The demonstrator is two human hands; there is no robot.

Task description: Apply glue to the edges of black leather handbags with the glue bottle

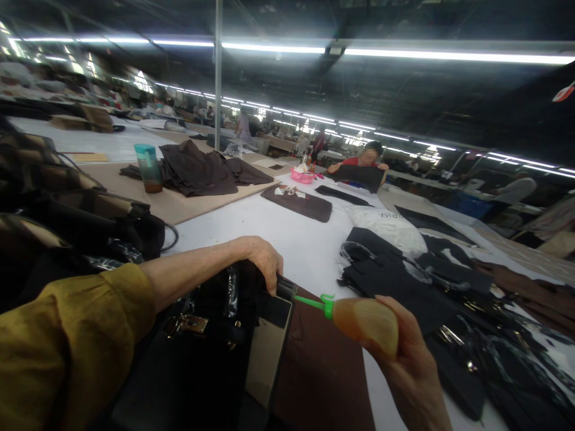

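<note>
While the black bag (215, 359), toward the near edge of the table (251, 221), is pinched at its rim by the left hand (265, 258), the squeeze bottle (365, 323) is gripped by the right hand (411, 353); fluid application seems in hand; steady alignment of the green nozzle (309, 301) seems required.

A head-worn camera looks forward and down across a worktable (245, 222), the wearer's left hand (264, 258) and right hand (409, 342) at close range. The wide view reaches past a co-worker (351, 161) to strip lights (274, 48) receding overhead.
</note>
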